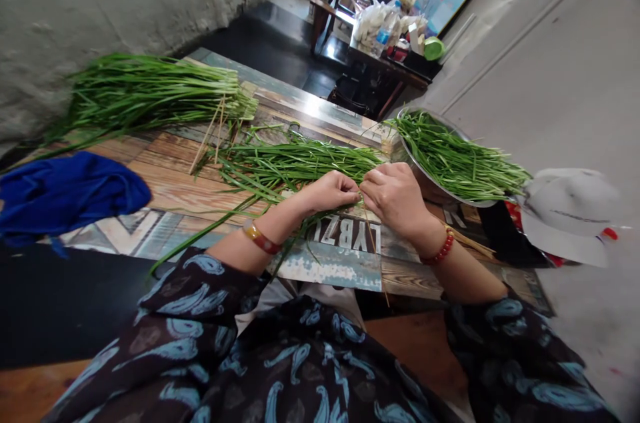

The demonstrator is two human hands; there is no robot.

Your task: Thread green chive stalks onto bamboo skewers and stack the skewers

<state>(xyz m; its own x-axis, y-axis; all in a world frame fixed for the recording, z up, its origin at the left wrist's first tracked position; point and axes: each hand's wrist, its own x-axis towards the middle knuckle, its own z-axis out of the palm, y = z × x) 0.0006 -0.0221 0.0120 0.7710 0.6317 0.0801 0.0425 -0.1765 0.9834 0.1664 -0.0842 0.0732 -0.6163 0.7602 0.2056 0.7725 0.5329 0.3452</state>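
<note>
My left hand [333, 191] and my right hand [393, 198] meet over the near side of the table, fingertips pinched close together around the ends of a few green stalks [320, 213]. The stalks trail left under my left wrist. Just beyond my hands lies a loose pile of long green leaves [300, 159]. A larger bundle [155, 93] rests at the far left, its pale cut ends facing right. To the right, a metal bowl [425, 176] is heaped with more greens [455, 156]. What exactly sits between my fingertips is too small to make out.
A blue cloth [75, 193] lies at the table's left. Thin sticks [207, 136] stand near the large bundle; others [473, 241] lie right of my right wrist. A white cap [570, 209] is at the right end. Another table [390, 63] with bags stands behind.
</note>
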